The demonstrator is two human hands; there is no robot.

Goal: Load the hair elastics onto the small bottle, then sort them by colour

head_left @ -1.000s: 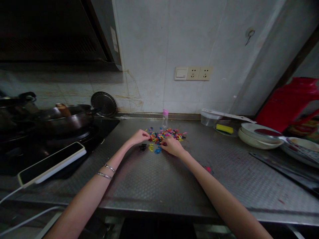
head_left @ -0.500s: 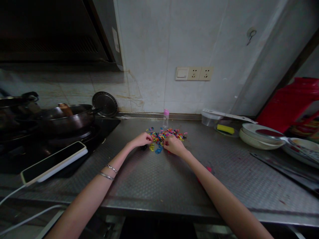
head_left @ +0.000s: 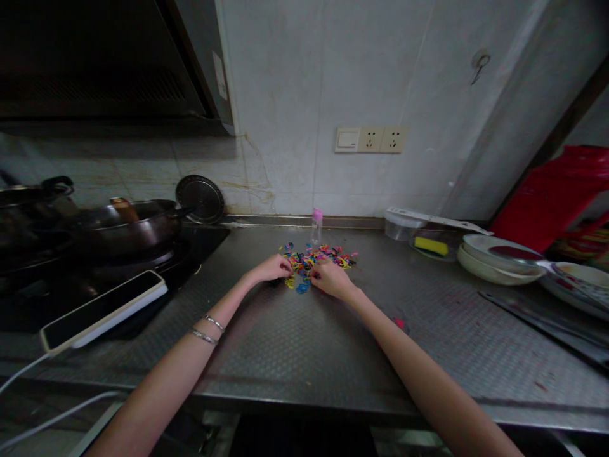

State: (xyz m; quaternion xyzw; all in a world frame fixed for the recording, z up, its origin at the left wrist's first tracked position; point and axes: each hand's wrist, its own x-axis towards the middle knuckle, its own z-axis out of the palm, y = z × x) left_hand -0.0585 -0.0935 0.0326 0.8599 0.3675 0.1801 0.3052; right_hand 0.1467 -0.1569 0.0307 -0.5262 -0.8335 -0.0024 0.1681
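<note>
A loose heap of small, multicoloured rubber bands [head_left: 304,259] lies on the metal counter [head_left: 295,349]. At its left edge is my left hand [head_left: 273,268], fingers curled together over a few dark bands it partly covers. My right hand [head_left: 330,278] is at the front right of the heap, thumb and fingertips pinched. Whatever either hand holds is too small to make out. Between the hands lie a few blue bands [head_left: 302,288] and some yellow bands [head_left: 290,283]. Just behind the heap a clear little bottle with a pink cap [head_left: 316,228] stands upright.
To the left are a stove with a pan [head_left: 128,228] and a phone [head_left: 104,311] on a white cable. Rightward stand a plastic tub [head_left: 402,227], a yellow sponge [head_left: 431,246], stacked bowls [head_left: 495,263], a dark knife-like blade [head_left: 533,327] and a red thermos [head_left: 547,197].
My right hand has shifted slightly left, its fingertips lifting a little. The left hand has moved very slightly right toward the yellow bands. Everything else stays in place.
</note>
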